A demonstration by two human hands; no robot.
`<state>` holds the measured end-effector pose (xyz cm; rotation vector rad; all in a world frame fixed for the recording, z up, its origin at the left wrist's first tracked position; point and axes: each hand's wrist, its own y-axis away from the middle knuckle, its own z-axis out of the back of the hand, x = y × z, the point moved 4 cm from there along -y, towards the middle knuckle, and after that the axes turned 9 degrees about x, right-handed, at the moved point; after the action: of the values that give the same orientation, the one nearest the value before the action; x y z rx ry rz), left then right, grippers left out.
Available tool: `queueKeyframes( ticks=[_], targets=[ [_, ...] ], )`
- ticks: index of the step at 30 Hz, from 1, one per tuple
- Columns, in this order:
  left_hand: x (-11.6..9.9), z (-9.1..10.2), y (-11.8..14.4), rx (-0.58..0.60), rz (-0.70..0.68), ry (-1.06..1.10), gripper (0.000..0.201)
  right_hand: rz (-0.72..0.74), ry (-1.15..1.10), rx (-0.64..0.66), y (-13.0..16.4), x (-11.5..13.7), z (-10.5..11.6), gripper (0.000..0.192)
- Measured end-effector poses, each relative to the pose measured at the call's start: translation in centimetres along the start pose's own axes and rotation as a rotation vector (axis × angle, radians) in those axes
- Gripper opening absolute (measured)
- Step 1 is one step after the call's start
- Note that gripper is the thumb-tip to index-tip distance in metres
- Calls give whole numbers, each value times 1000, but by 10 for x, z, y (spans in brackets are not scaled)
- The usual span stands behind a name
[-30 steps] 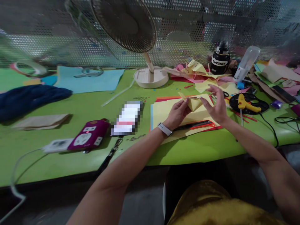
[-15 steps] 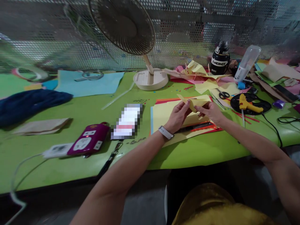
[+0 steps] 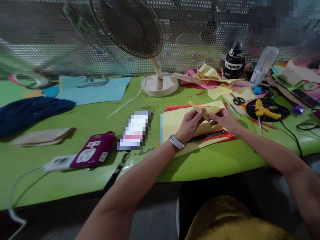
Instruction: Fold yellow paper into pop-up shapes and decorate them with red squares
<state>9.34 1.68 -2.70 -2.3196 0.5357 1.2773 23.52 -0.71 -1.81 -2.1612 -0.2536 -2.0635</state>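
Both hands pinch a small folded piece of yellow paper (image 3: 215, 109), raised over a stack of coloured sheets. My left hand (image 3: 189, 124), with a pale watch band at the wrist, grips the paper's left part between thumb and fingers. On its right part my right hand (image 3: 225, 120) is closed, thumb towards the left one. Beneath them lies the stack of paper (image 3: 172, 124), yellow on top with blue, red and orange edges showing. An orange-and-black tool, perhaps a cutter (image 3: 212, 134), rests on the stack just under my hands.
A phone (image 3: 135, 130) and a purple device (image 3: 93, 150) with a white cable lie left of the stack. The fan (image 3: 160, 85) stands behind. To the right are scissors (image 3: 238, 100), a yellow glue gun (image 3: 267, 111) on a black plate, a dark bottle (image 3: 233, 65) and paper scraps.
The view has shifted very slightly. Both hands keep their hold on the yellow paper, with only a tiny movement of the fingers.
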Motion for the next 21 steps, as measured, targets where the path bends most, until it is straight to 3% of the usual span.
queueKeyframes(
  ticks=[5, 11, 21],
  targets=[
    [0, 1, 0, -37, 16, -6, 28, 19, 52, 2, 0, -1, 1, 48],
    [1, 2, 1, 15, -13, -22, 34, 26, 66, 1, 0, -1, 3, 50],
    [0, 3, 2, -38, 26, -33, 29, 16, 14, 15, -1, -2, 0, 46]
  ],
)
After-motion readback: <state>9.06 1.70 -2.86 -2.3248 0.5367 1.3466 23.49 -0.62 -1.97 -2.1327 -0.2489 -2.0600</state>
